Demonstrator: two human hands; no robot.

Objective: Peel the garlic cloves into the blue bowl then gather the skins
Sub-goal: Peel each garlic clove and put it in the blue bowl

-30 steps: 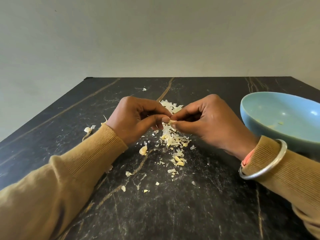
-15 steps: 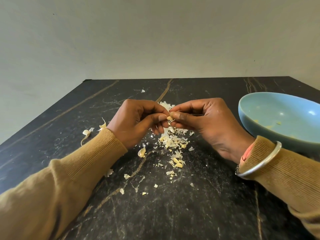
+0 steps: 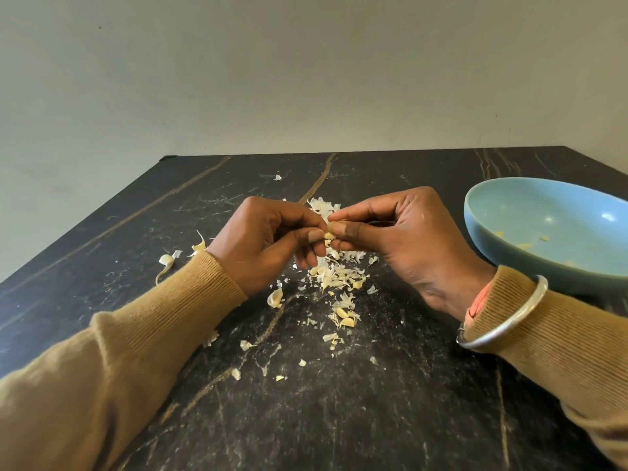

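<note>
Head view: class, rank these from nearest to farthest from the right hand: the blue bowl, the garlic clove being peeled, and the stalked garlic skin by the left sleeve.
1. Garlic clove: in the middle, pinched between the fingertips of both hands and touching the right hand.
2. Blue bowl: just to that hand's right.
3. Stalked garlic skin: far left, beyond the left hand.

Can barely see the garlic clove (image 3: 329, 235) (buried between pinching fingertips (image 3: 341, 228)). Cannot name the specks (image 3: 525, 246) in the blue bowl (image 3: 503, 232), cut off at right.
</note>
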